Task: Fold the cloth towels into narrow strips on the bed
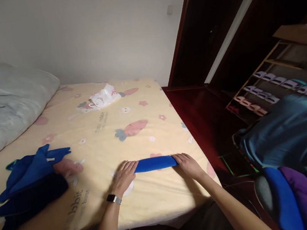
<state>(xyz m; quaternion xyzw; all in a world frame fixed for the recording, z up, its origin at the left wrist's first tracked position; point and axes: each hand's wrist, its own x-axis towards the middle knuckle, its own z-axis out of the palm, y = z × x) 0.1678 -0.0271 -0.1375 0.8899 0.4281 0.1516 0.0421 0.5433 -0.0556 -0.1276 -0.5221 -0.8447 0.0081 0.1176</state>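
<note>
A narrow blue strip of folded cloth [155,163] lies crosswise on the bed's patterned yellow sheet [102,138]. My left hand [125,175] is closed on its left end, fingers together over the cloth; the wrist wears a watch. On the right end, my right hand [189,164] grips the same cloth, its thumb hidden. Off to the left lies a loose pile of blue and dark navy cloth pieces [33,179].
A white plastic bag [104,96] sits toward the bed's far side. A grey quilt [4,102] covers the left. Beyond the right edge are a shoe rack [266,60], a person in a blue shirt [292,136], and blue and purple items [303,192].
</note>
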